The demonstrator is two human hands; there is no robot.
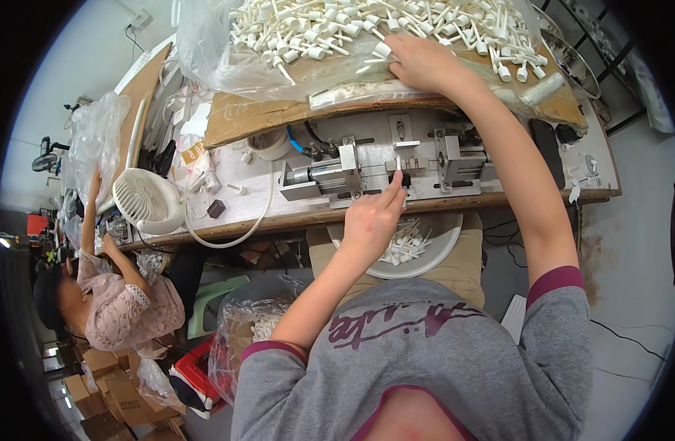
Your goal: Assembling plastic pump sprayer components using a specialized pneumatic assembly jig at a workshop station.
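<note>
My left hand (pixel 372 222) reaches over the bench's front edge with its index finger stretched out. That fingertip touches the near end of a white piece in the small metal holder (pixel 415 165) of a bench fixture. Nothing shows gripped in this hand. Farther off, my right hand (pixel 424 62) is at the near edge of a heap of white plastic scoops (pixel 330 23). Its thumb and fingers close around one white scoop (pixel 382 50); the far fingertips are partly hidden. Metal slide units (pixel 336 176) flank the holder, with a blue air hose on the left one.
The heap lies on clear plastic film over a cardboard sheet (pixel 242 121) raised above the bench. A basin (pixel 446 246) of white scoops rests on my lap. To the left are a white fan (pixel 148 201), a looped tube and another person (pixel 124 294) at work.
</note>
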